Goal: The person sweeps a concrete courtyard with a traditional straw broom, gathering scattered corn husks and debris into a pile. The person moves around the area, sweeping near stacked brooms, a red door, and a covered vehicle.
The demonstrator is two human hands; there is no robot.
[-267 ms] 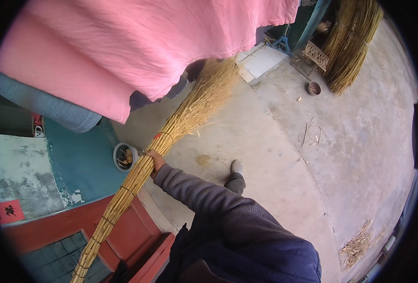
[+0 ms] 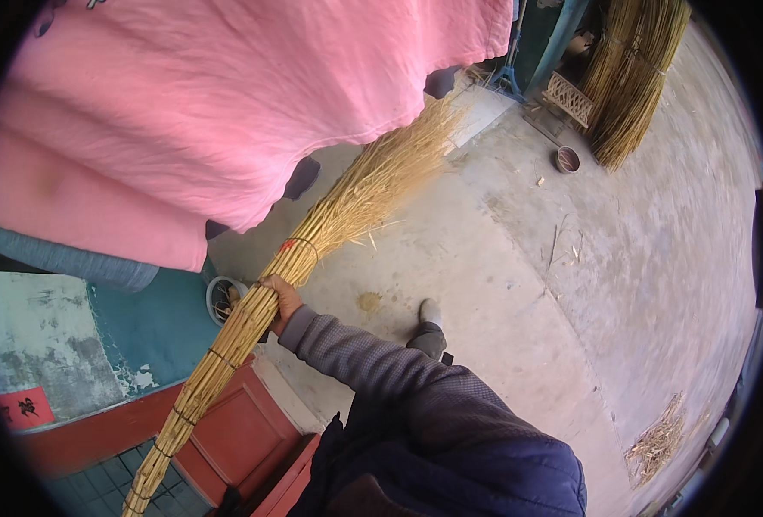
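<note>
A long broom (image 2: 218, 366) of bound yellow stalks slants across the head view, with its handle toward the lower left and its bushy bristle end toward the upper right. Dark bands tie the handle at intervals, and a red tie sits just above my grip. My right hand (image 2: 284, 302) is closed around the stalks below that tie, its arm reaching across from my body. The bristles are slightly blurred and partly behind a hanging pink cloth (image 2: 183, 112). My left hand does not show.
A pale bucket (image 2: 220, 299) stands behind the broom by the teal wall. A red door (image 2: 239, 439) is at the lower left. Stalk bundles (image 2: 635, 82), a small woven chair (image 2: 568, 99) and a bowl (image 2: 567, 159) are at the upper right. Straw (image 2: 657, 439) lies at the lower right.
The pink cloth and the wall have shifted in the picture as my view turned slightly. The bristle end has swung a little to the right and up. My grip is the same.
</note>
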